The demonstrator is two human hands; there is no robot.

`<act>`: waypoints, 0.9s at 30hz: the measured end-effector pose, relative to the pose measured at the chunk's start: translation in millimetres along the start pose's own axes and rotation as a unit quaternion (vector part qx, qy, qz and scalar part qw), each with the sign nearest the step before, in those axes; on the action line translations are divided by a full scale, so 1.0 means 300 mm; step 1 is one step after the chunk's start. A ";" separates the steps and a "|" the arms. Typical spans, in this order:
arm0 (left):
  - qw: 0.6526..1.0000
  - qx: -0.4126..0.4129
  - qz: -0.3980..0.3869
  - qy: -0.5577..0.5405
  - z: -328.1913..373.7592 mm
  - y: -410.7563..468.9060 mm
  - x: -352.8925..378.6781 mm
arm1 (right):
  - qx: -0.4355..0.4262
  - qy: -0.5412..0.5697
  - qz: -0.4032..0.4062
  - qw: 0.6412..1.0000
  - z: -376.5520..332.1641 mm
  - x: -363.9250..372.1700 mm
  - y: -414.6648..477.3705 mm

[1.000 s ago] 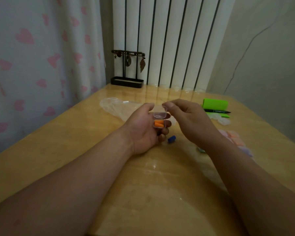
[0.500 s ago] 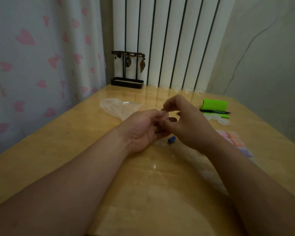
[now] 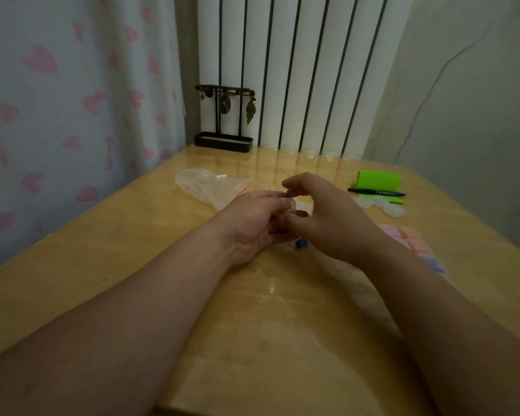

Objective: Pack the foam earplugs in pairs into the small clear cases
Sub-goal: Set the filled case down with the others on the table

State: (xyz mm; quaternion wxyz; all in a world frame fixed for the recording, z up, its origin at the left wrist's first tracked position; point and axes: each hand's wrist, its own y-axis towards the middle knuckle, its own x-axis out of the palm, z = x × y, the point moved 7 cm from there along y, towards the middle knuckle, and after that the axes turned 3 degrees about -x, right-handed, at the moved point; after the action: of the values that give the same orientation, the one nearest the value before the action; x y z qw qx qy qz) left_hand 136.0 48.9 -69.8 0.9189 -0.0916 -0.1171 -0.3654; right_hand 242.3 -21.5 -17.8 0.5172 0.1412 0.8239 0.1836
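From my remote seat the wooden surface (image 3: pixel 102 265) fills most of the view, with a heart-print curtain (image 3: pixel 57 115) on the left and white vertical slats (image 3: pixel 297 70) behind its far edge. Both forearms reach in from the bottom and meet near the middle. The hands are together: my left hand (image 3: pixel 252 226) is curled round the small clear case (image 3: pixel 293 204), and my right hand (image 3: pixel 327 217) closes on the same case from the other side, thumb low and forefinger bent above it. The case is held just above the surface between the two hands (fingers cover it so much that I cannot tell what is inside).

A crumpled clear plastic bag (image 3: pixel 204 187) lies just beyond the left hand. A dark jewellery stand (image 3: pixel 224 118) sits at the far edge. To the right lie a green box (image 3: pixel 379 180), a row of filled cases (image 3: pixel 412 238) in pink, orange and purple, a black pen (image 3: pixel 376 192), and a few empty clear cases (image 3: pixel 382 204). One blue earplug (image 3: pixel 301 243) rests on the surface just under the right hand.
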 end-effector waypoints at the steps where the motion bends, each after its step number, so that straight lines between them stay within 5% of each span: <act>1: 1.000 0.002 0.005 0.007 0.000 0.001 -0.002 | -0.006 -0.012 0.001 1.000 -0.002 0.001 0.001; 14: 0.993 0.042 -0.029 0.104 0.038 -0.044 0.063 | 0.042 0.015 0.017 0.999 0.060 -0.077 -0.015; 27: 0.998 0.019 -0.057 0.013 0.041 -0.075 0.093 | 0.135 -0.107 -0.033 0.984 0.182 -0.331 -0.382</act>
State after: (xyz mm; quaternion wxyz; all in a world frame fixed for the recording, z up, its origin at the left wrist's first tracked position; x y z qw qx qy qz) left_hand 138.3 17.6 -48.4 0.8997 -0.0625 -0.1175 -0.4157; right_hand 329.1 -157.2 -11.5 0.5844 0.2009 0.7853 0.0372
